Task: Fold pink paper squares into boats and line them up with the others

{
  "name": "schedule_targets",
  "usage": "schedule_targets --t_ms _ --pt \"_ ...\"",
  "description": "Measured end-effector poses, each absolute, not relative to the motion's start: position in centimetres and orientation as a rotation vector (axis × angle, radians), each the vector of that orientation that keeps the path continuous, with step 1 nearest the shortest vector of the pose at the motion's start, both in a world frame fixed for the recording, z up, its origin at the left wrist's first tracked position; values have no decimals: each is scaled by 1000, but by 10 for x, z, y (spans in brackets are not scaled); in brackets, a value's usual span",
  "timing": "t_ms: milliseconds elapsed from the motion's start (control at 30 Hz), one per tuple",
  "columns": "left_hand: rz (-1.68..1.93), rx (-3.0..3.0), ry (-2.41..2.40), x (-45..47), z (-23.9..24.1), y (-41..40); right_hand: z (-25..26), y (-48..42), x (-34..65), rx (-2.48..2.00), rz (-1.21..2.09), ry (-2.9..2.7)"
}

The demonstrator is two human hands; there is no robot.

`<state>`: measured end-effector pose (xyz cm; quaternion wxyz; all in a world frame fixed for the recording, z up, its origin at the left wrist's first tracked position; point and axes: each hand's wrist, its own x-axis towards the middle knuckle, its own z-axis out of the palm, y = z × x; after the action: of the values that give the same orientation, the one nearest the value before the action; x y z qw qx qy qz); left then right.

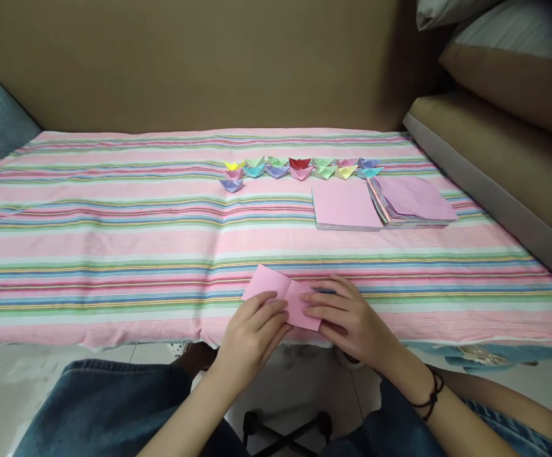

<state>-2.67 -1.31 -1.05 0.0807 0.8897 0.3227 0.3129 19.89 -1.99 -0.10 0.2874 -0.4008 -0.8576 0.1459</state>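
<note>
A pink sheet of paper (299, 306), folded to a rectangle with a crease across its middle, lies tilted near the front edge of the bed. My left hand (253, 330) holds its lower left part, fingers resting over the top face and thumb hidden. At the right end, my right hand (352, 317) grips the paper, with fingertips on its face and the thumb by its lower corner. Part of the sheet is covered by my fingers.
Several small folded paper boats (299, 170) stand in rows farther back. Behind the right hand are a stack of pink-topped paper (347, 204) and a thicker, purple-topped stack (416, 200). A striped cloth (114, 247) covers the surface; cushions (495, 146) border the right side.
</note>
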Motion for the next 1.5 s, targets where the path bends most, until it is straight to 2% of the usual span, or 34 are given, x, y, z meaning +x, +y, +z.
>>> schedule_targets --t_ms 333,567,833,1500 --pt "1023 2286 1194 -22 -13 -15 -8 -3 211 -1231 561 -1993" --pt "962 2177 1374 -17 -12 -16 -11 1 202 -1384 535 -1835" --pt "835 2209 1344 -19 -8 -16 -10 4 198 -1481 519 -1812" --pt "798 2354 1356 -20 -7 -14 -10 5 192 -1568 478 -1810"
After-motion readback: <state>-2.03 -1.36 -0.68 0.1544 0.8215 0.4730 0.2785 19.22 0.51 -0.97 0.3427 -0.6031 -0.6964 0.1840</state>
